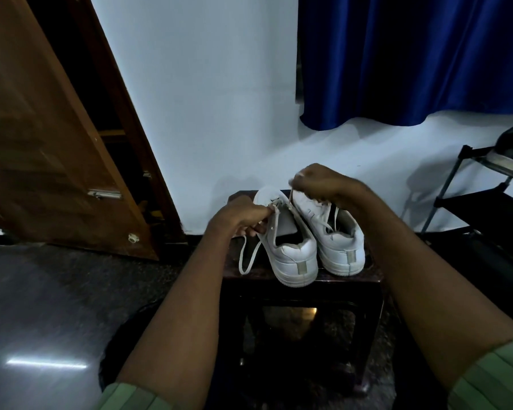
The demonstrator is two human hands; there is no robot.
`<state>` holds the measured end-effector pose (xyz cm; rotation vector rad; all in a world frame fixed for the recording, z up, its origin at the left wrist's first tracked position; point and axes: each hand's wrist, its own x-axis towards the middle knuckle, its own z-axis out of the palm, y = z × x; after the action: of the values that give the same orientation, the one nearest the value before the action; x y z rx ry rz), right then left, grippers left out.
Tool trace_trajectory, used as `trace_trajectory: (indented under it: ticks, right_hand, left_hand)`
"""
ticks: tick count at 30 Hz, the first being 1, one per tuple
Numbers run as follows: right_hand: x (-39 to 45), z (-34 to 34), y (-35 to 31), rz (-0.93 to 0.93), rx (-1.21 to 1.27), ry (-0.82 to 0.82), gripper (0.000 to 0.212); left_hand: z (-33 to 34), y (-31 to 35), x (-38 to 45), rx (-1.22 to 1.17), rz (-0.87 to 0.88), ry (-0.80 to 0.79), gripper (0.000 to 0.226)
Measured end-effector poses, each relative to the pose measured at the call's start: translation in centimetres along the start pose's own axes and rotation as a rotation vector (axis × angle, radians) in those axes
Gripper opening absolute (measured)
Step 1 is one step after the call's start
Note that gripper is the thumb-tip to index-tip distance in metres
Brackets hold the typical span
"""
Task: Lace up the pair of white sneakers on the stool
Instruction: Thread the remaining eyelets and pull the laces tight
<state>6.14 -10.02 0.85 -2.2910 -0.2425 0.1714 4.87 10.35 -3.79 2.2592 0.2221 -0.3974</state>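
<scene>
A brown wooden door (51,137) leaned open at ten o'clock, over a dark polished floor (42,306) that caught a streak of light at eight o'clock. Centre frame stood a dark stool (305,294) before a white wall (208,84). On its top sat two white sneakers (308,247), side by side, heels toward the camera. The left hand (240,217) pinched a white lace (249,255) at the left shoe's eyelets, a loop trailing onto the stool. The right hand (317,182), just above the right shoe, had its fingers closed on the lace's other end. A blue curtain (412,54) hung at one o'clock; a black rack (486,196) stood at three o'clock.
</scene>
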Motion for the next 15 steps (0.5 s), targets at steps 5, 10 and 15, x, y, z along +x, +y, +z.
trace_trajectory:
  ticks: [5, 10, 15]
  right_hand:
    - [0.6, 0.2, 0.3, 0.076, 0.614, 0.089, 0.031]
    - [1.4, 2.1, 1.1, -0.015, 0.056, 0.213, 0.035]
    - [2.0, 2.6, 1.3, -0.014, -0.220, 0.163, 0.036]
  left_hand:
    - [-0.4, 0.2, -0.5, 0.041, -0.047, -0.072, 0.045]
    - [-0.6, 0.6, -1.2, 0.076, -0.050, -0.100, 0.025]
    - [-0.5, 0.8, -1.8, -0.035, -0.045, -0.127, 0.019]
